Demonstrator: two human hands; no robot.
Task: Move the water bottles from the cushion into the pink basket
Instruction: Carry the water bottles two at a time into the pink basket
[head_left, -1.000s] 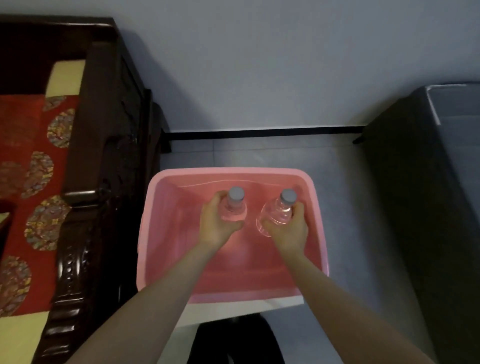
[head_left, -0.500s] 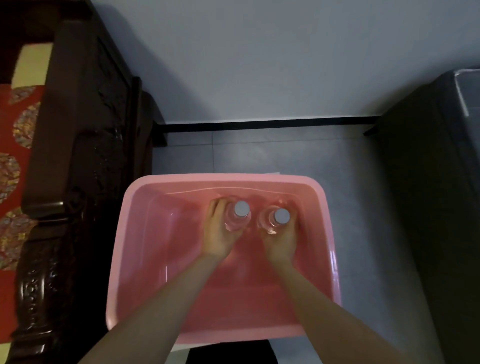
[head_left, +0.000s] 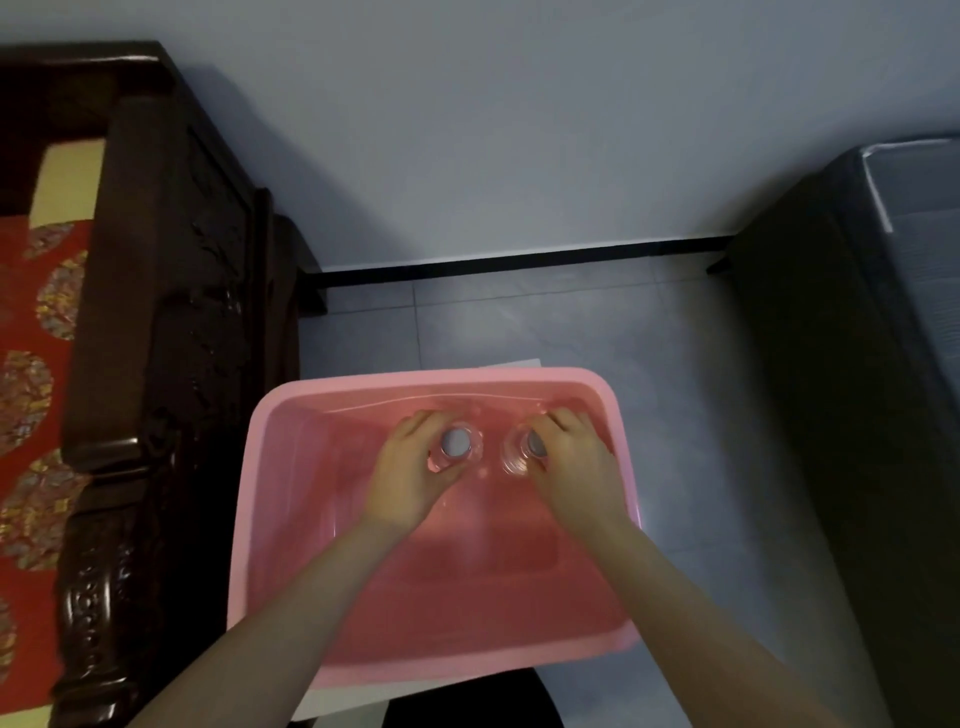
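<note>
**Both bottles low inside basket**

Left hand (head_left: 415, 480) wraps the left water bottle (head_left: 456, 448); right hand (head_left: 574, 467) wraps the right water bottle (head_left: 524, 451). Both have sunk deeper than a second ago, apparently reaching the floor of the pink basket (head_left: 291, 410). Red cushion (head_left: 31, 395) lies well left, beyond the carved armrest (head_left: 156, 364).

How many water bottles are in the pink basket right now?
2. One bottle stands in the left hand, the other in the right hand, both inside the basket. None visibly hidden.
</note>
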